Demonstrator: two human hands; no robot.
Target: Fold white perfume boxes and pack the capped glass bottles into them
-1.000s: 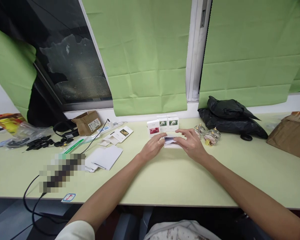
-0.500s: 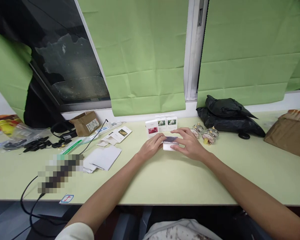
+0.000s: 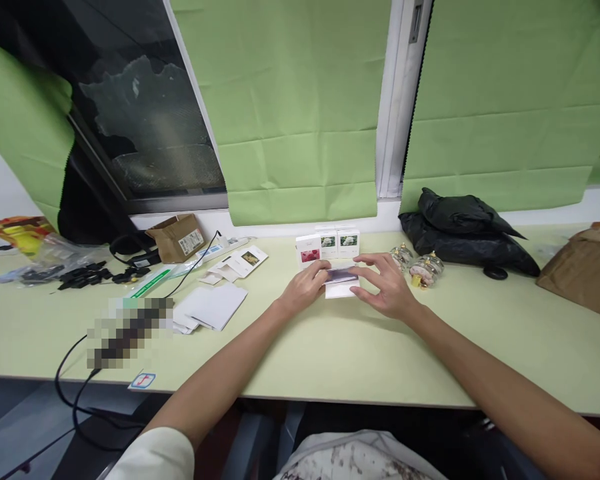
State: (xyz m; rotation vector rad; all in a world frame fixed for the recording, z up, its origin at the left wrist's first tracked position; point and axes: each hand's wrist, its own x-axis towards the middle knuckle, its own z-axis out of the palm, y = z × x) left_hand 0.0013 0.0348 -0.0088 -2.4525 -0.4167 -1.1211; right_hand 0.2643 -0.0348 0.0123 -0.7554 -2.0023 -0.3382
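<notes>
**A:** From the head camera, where does the work stand?

**B:** Both hands are on a small white cardboard box with a purplish top panel (image 3: 341, 281), which sits on the pale green tabletop (image 3: 330, 353). The left hand (image 3: 307, 287) grasps its left end with curled fingers; the right hand (image 3: 387, 287) grasps the right end, fingertips laid over the top.

**A:** Is the box closed?

**B:** I can't tell. The top looks flat, but the fingers hide both ends, so I'd judge it still in hand, not set aside.

**A:** What looks done?

**B:** Just behind the grip, three small white cartons with flower pictures (image 3: 327, 245) stand upright side by side, seemingly finished.

**A:** And what is left?

**B:** Just right of the grip, apart from the right hand, stand small clear glass bottles (image 3: 419, 265), unboxed. Well to the left lie flat white card sheets (image 3: 211, 308), unfolded. So I'd put it partway.
</notes>
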